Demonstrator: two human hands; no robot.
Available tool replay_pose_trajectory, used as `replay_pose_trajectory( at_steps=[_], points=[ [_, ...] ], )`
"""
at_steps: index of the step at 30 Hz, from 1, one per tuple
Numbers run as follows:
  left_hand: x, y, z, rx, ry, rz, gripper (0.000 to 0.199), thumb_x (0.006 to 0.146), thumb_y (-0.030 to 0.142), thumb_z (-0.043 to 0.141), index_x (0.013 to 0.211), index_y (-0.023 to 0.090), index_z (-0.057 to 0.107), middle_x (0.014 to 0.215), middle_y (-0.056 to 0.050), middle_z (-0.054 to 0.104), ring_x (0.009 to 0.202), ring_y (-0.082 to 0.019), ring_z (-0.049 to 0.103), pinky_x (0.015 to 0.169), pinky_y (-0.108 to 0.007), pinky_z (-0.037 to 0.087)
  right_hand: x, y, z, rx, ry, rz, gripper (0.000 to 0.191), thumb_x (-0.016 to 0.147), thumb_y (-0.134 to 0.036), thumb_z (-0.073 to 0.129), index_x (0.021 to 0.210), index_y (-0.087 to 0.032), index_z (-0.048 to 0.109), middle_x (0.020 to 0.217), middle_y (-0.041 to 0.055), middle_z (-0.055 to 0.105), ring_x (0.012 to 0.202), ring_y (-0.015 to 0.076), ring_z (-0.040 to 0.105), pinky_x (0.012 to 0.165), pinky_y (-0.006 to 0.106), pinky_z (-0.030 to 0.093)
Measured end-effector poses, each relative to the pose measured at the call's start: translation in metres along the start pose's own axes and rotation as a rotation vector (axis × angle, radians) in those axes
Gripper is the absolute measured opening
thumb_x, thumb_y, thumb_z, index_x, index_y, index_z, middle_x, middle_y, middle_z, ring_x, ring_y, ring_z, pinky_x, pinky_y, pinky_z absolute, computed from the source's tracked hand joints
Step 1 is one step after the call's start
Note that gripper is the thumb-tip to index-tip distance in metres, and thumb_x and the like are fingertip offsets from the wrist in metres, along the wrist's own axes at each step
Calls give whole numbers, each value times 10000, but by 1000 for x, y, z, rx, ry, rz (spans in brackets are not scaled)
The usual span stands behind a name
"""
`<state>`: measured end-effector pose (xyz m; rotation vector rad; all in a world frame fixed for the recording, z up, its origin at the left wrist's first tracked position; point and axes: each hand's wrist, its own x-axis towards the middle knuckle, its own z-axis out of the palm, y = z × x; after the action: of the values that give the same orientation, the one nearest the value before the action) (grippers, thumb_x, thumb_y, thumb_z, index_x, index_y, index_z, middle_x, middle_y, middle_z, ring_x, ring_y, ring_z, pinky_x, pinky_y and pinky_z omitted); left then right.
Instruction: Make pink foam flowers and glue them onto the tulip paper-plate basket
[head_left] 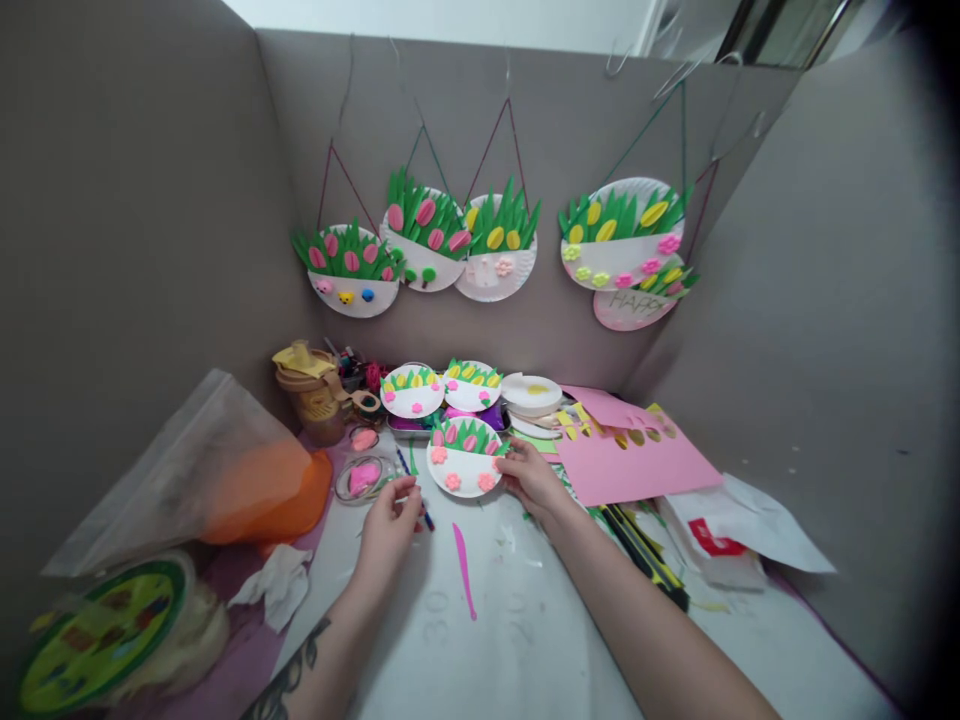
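Note:
My right hand (531,474) grips the right edge of a small paper-plate flower basket (466,478). The basket has green paper grass, pink paper tulips and coral flower pieces on its white front. My left hand (391,515) is to the left of the basket, apart from it, with loosely curled fingers and nothing visible in them. A dark blue pen (428,519) passes beside and partly behind those fingers. On the table in front of the basket lies a pink plastic knife (463,572).
Two similar baskets (412,402) stand behind, beside stacked paper plates (532,390). Several finished baskets (498,274) hang on the back partition. Pink paper (626,465) and a black-yellow cutter (645,560) lie right. A plastic bag (195,470), tub (105,635) and iced drink (315,405) stand left.

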<state>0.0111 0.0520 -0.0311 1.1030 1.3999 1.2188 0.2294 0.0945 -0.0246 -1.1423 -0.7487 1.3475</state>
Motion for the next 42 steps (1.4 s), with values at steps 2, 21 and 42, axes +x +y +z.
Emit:
replay_pose_trajectory(
  at_steps=[2,21,42],
  points=[
    [-1,3,0,18,-25,-13,543,692,523,623,1066,133,573,740,-25,621,488,-110,515,452,-227,387,-6,-5,4,30,-40,16,592,504,-192,756,1011,-226,452,620,-90,523,543,126,561,527,256,486],
    [-3,6,-9,118,-127,43,366,784,470,531,567,184,460,443,60,410,418,-91,387,443,-204,279,-28,-15,25,42,-167,-12,585,511,-175,770,1020,-228,487,667,-80,543,607,125,558,569,250,456],
    [-6,9,-6,6,-125,17,377,762,451,568,542,190,406,445,67,368,404,-75,319,420,-210,231,-28,-17,26,-25,-144,-52,509,510,-167,745,964,-218,521,593,-105,481,502,80,468,484,198,408]
  ],
)
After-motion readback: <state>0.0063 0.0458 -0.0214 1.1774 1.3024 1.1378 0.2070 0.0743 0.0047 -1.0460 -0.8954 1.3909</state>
